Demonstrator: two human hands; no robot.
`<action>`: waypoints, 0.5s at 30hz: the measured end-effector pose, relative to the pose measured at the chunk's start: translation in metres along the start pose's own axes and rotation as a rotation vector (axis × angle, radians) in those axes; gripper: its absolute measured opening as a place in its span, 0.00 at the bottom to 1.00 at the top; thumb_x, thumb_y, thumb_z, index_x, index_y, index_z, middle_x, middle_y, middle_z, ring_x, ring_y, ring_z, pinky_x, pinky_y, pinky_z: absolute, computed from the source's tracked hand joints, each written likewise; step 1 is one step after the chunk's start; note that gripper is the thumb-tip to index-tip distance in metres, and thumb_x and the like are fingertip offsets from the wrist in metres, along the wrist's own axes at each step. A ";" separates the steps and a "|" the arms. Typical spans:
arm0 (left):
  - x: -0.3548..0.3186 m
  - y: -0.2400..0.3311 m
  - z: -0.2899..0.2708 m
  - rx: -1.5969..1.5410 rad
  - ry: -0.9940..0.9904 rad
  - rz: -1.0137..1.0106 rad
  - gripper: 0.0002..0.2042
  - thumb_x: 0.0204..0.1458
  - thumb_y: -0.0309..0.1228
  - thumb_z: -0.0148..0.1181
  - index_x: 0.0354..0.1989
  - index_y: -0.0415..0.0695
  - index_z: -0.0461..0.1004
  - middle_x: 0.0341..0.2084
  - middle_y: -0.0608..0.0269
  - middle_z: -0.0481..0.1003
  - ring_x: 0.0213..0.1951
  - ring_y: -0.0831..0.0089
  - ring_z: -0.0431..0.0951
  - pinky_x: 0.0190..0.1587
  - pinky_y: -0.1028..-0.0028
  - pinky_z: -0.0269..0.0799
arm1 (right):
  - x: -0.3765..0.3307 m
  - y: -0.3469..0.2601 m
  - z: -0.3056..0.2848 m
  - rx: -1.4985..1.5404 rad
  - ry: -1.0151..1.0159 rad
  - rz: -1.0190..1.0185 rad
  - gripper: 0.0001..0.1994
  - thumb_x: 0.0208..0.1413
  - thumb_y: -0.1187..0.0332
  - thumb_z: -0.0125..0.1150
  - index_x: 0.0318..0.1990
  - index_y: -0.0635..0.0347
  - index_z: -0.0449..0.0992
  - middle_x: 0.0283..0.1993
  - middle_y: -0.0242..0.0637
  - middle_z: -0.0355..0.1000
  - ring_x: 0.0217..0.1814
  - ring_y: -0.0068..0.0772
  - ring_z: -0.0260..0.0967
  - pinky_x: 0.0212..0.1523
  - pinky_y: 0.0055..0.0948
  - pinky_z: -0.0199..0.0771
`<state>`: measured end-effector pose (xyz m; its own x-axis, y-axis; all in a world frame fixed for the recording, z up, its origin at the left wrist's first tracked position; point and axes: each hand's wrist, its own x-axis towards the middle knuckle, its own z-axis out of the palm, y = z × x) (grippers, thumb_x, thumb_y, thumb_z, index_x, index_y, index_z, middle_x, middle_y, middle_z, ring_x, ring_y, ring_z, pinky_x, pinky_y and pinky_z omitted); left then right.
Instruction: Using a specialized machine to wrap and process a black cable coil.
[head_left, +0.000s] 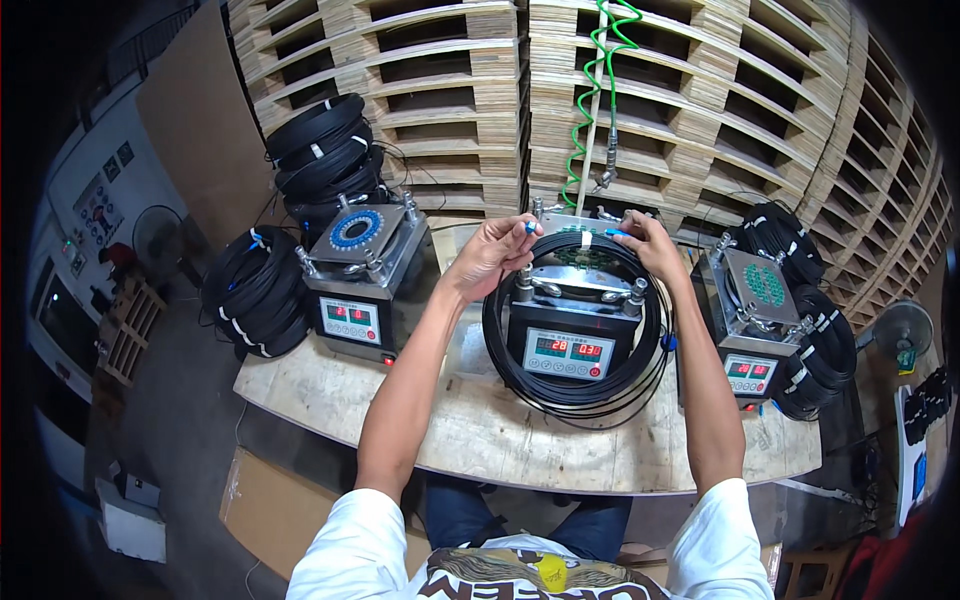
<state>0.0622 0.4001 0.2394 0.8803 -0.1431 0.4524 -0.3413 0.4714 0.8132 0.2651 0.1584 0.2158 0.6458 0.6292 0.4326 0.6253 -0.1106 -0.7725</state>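
A coil of thin black cable hangs around the middle grey machine on the wooden bench. My left hand grips the coil's upper left part and pinches a small blue connector. My right hand holds the coil's upper right part with another blue connector at its fingertips. Both hands hover over the machine's top plate, where a round green fixture is partly hidden.
Two similar machines stand at the left and right. Black cable coils are stacked at far left, back left and far right. Wooden pallets rise behind, with a green coiled air hose.
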 end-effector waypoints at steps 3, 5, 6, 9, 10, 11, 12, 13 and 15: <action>-0.002 0.001 0.000 0.053 0.105 -0.006 0.16 0.59 0.42 0.61 0.42 0.39 0.77 0.23 0.76 0.65 0.23 0.88 0.55 0.23 0.85 0.49 | -0.010 -0.021 -0.002 -0.074 0.107 0.063 0.08 0.54 0.73 0.67 0.37 0.67 0.75 0.30 0.34 0.74 0.34 0.22 0.70 0.37 0.26 0.70; -0.003 0.003 -0.002 0.095 0.109 0.012 0.16 0.60 0.41 0.60 0.43 0.39 0.77 0.22 0.77 0.64 0.22 0.88 0.54 0.22 0.84 0.48 | -0.015 -0.014 -0.008 0.003 0.222 -0.070 0.10 0.55 0.68 0.68 0.41 0.63 0.80 0.30 0.30 0.75 0.29 0.18 0.66 0.30 0.22 0.67; -0.008 0.004 -0.003 0.128 0.121 0.023 0.16 0.61 0.41 0.59 0.43 0.39 0.77 0.22 0.77 0.64 0.22 0.89 0.54 0.22 0.84 0.47 | -0.023 -0.026 -0.009 0.202 0.211 0.013 0.09 0.56 0.68 0.67 0.42 0.62 0.80 0.31 0.28 0.75 0.29 0.16 0.65 0.29 0.20 0.65; -0.014 0.003 -0.005 0.133 0.159 0.014 0.16 0.62 0.41 0.58 0.44 0.39 0.77 0.20 0.78 0.61 0.21 0.89 0.53 0.22 0.84 0.46 | -0.053 -0.051 -0.026 0.766 0.196 0.082 0.10 0.60 0.68 0.65 0.46 0.61 0.79 0.32 0.25 0.74 0.28 0.12 0.62 0.26 0.14 0.59; -0.015 0.001 -0.007 0.121 0.162 0.012 0.15 0.62 0.41 0.58 0.44 0.39 0.77 0.19 0.78 0.60 0.21 0.89 0.52 0.22 0.84 0.46 | -0.063 -0.050 -0.035 0.837 0.152 0.053 0.10 0.59 0.68 0.66 0.46 0.61 0.79 0.32 0.26 0.74 0.27 0.13 0.62 0.27 0.15 0.60; -0.018 0.001 -0.009 0.114 0.169 0.014 0.15 0.62 0.41 0.57 0.45 0.40 0.77 0.19 0.78 0.58 0.21 0.89 0.52 0.21 0.84 0.46 | -0.070 -0.051 -0.042 0.909 0.101 0.019 0.10 0.59 0.68 0.66 0.46 0.61 0.78 0.32 0.27 0.74 0.27 0.15 0.62 0.28 0.16 0.61; -0.019 -0.001 -0.010 0.104 0.188 0.022 0.15 0.63 0.41 0.57 0.45 0.41 0.77 0.18 0.79 0.56 0.21 0.89 0.51 0.21 0.84 0.45 | -0.074 -0.055 -0.043 0.968 0.055 -0.046 0.09 0.60 0.67 0.65 0.45 0.61 0.78 0.29 0.26 0.70 0.23 0.13 0.58 0.24 0.14 0.57; -0.020 -0.001 -0.011 0.075 0.174 0.030 0.15 0.63 0.41 0.56 0.45 0.41 0.77 0.18 0.80 0.56 0.20 0.89 0.50 0.20 0.84 0.44 | -0.079 -0.057 -0.049 0.963 0.068 -0.044 0.09 0.60 0.67 0.65 0.45 0.61 0.78 0.29 0.26 0.70 0.23 0.13 0.58 0.24 0.14 0.57; -0.021 0.003 -0.012 0.082 0.302 0.000 0.14 0.64 0.40 0.55 0.46 0.42 0.77 0.18 0.80 0.55 0.19 0.89 0.51 0.20 0.84 0.44 | -0.086 -0.062 -0.057 1.022 -0.051 0.043 0.11 0.60 0.67 0.65 0.48 0.60 0.79 0.25 0.22 0.66 0.19 0.13 0.52 0.19 0.16 0.51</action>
<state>0.0465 0.4146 0.2278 0.9341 0.1281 0.3331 -0.3561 0.3975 0.8457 0.1957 0.0677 0.2532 0.6248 0.6745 0.3933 -0.0860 0.5601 -0.8239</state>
